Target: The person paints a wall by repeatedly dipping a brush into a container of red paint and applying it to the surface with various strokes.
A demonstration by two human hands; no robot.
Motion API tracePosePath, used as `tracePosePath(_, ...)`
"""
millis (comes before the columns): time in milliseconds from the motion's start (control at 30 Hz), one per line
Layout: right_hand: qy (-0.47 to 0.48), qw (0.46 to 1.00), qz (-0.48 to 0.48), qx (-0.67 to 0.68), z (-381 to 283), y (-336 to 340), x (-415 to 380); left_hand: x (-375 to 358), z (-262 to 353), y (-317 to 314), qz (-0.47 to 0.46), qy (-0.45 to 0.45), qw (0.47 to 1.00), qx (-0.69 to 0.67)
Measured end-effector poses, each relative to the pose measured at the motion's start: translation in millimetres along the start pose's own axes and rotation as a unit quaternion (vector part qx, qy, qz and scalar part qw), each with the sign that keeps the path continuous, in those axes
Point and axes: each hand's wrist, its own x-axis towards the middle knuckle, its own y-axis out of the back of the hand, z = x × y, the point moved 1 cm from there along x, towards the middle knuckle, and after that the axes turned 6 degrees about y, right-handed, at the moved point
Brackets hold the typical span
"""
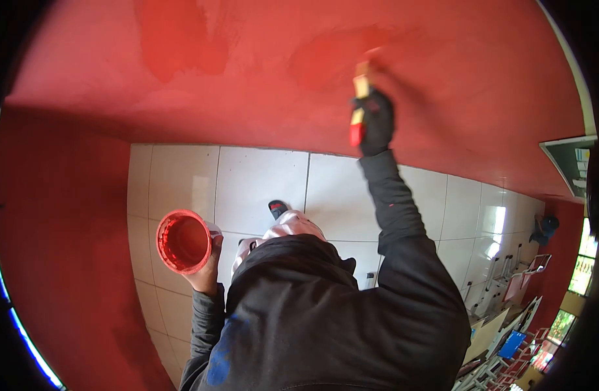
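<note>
My right hand (378, 122), in a dark glove, is closed around a paintbrush (361, 86) with a yellow handle and a red end. The bristle end, blurred by motion, is at the red wall (267, 111), beside a patch of brighter wet-looking paint (332, 57). A second bright patch (182, 39) lies further left on that wall. Low on the left, my bare left hand (207, 272) grips a small round tub (182, 213) from its right side. Red paint (188, 242) shows inside it, and its inner wall is smeared. Some fingers are hidden behind the tub.
White floor tiles (260, 176) run along the wall's foot. Another red wall (64, 241) meets it at the left corner. Chairs (501, 365) with metal frames stand at lower right, one bearing a blue item (512, 344). A person (544, 228) is at the far right.
</note>
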Motion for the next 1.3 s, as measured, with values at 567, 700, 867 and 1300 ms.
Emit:
tracePosePath(567, 0.14, 0.981, 0.067, 0.12, -47, -35, 27, -1, -5, 9, 0.001, 0.042, 0.999, -0.013)
tracePosePath(700, 0.392, 0.898, -0.074, -0.185, -62, -75, 4, 3, -18, 12, 0.009, 0.021, 1.0, -0.018)
tracePosePath(867, 0.255, 0.931, 0.135, -0.224, -109, 19, 67, -2, -20, 7, 0.033, 0.011, 0.999, -0.01)
tracePosePath(1300, 0.404, 0.894, -0.117, -0.157, -62, -89, 9, -1, -7, 5, 0.024, 0.026, 0.999, -0.033)
